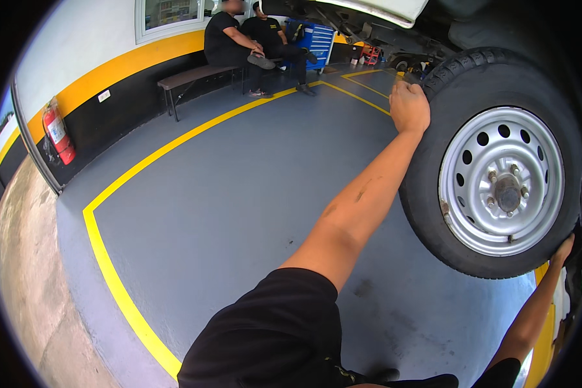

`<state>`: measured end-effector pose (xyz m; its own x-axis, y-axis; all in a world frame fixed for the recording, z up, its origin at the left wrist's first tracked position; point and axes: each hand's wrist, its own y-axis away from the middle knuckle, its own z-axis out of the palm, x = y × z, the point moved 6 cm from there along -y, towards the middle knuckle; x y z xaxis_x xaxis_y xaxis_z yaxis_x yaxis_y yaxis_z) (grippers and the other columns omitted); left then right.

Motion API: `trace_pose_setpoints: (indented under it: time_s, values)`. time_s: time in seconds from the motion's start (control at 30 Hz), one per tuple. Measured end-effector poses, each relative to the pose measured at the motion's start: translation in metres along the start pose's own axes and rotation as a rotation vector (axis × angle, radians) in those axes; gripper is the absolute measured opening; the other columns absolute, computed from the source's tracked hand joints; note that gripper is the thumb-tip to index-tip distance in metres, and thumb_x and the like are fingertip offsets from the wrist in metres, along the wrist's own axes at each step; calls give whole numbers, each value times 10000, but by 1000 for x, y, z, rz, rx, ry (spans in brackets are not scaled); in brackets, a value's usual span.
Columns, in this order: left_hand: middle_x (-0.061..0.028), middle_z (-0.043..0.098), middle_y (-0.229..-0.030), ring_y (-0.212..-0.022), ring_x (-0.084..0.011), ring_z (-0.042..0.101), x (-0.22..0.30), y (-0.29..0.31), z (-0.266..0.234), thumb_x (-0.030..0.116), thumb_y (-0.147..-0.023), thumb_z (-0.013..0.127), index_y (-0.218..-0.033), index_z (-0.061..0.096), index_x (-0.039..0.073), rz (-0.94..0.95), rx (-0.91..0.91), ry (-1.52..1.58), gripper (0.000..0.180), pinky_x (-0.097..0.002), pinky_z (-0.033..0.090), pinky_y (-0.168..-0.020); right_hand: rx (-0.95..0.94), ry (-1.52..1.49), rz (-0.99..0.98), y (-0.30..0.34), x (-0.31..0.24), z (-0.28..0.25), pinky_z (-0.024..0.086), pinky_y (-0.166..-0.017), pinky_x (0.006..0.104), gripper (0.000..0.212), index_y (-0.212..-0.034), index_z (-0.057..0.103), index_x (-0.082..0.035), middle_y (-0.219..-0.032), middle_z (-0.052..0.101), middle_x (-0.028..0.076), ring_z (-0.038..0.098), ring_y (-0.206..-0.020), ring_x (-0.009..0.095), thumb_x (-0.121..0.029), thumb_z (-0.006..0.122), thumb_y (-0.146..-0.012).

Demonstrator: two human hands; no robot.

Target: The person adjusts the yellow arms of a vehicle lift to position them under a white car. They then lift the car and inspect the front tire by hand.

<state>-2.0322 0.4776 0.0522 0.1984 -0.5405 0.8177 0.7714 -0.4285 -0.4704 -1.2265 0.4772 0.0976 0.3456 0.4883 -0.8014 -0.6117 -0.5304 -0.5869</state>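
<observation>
Left hand (409, 107) meets the steel-rimmed wheel (498, 181) far left, right hand (564, 251) near right; finger clamping cannot be told; balanced pressure steadies best.

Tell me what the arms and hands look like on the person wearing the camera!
The left hand and right hand are bare, with no gloves to be seen. The left sleeve is short, black and loose, ending near the elbow. The right sleeve is black too. Dark smudges mark the left forearm.
</observation>
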Motion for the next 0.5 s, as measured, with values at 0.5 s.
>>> trace_pose_setpoints:
  time_s: [0.5]
  values:
    - [-232,302,-1692,-1550,-463,306,-67,-2,55,432,-1010,465,-1679,145,18,-624,-517,322,849,-505,302,-1252,39,84,24,-5,-66,-31,374,-1177,393,668,-1494,509,75,-1480,583,194,554,-1343,320,-428,369,-1077]
